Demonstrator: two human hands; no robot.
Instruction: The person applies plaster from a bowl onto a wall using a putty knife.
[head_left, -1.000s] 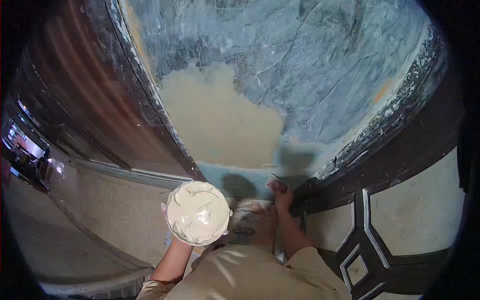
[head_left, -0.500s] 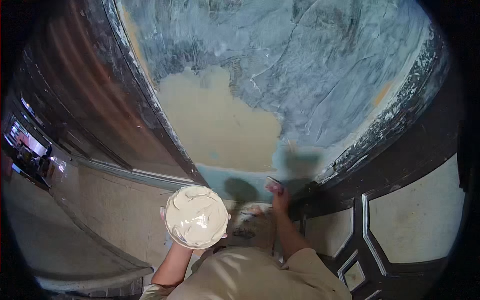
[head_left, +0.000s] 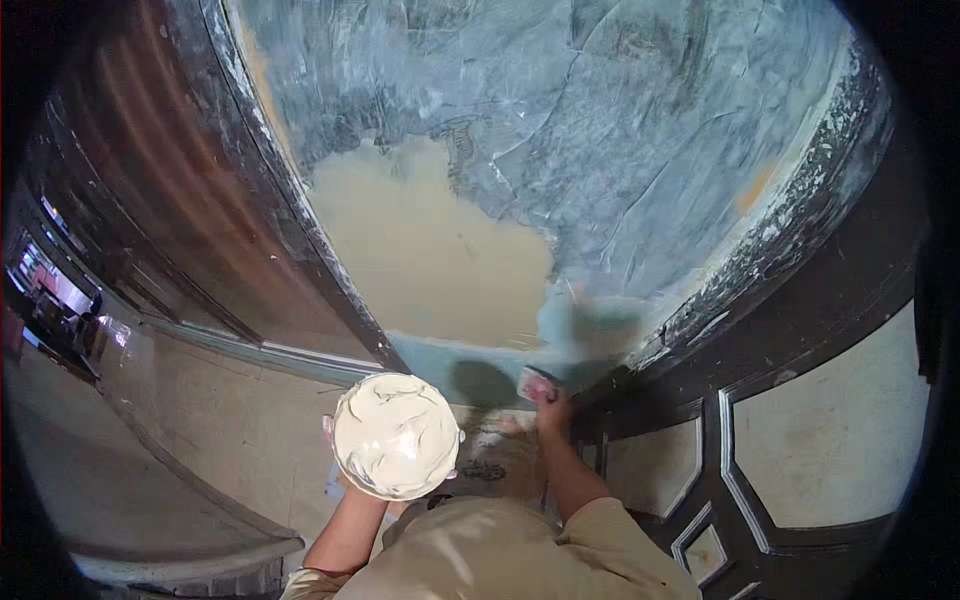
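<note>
1. Cream paste (head_left: 397, 432), glossy, ridged by smears, fills the round container (head_left: 388, 496) at lower centre-left of frame.
2. Our left hand (head_left: 328, 429) carries it: fingers spread around the rim, tips showing on both sides. Palm hidden below.
3. Our right hand (head_left: 551, 407), just right of lower centre, is closed around a small flat tool (head_left: 530, 380). Tool is pale with a straight edge; exact finger placement too small to tell.
4. Edges: container rim sits close to the lower end of the left dark frame (head_left: 325, 250). Right hand sits near the lower end of the right dark frame (head_left: 790, 235). We can't tell whether the tool touches the panel.
5. Room: clear gap between our two hands at lower centre; most open span is the wall panel (head_left: 620, 150) up to the top of frame.
6. Panel texture: mottled blue-grey, scratched, thin crack-like lines. Smooth tan patch (head_left: 440, 260) at centre-left, ragged on its upper and right borders.
7. Teal strip (head_left: 425, 368) along the panel bottom, two dark shadows at its right part.
8. Both frames: chipped, white-flecked along the inner edge. Lower right: dark lattice (head_left: 718, 440) with angular pale insets (head_left: 830, 420).
</note>
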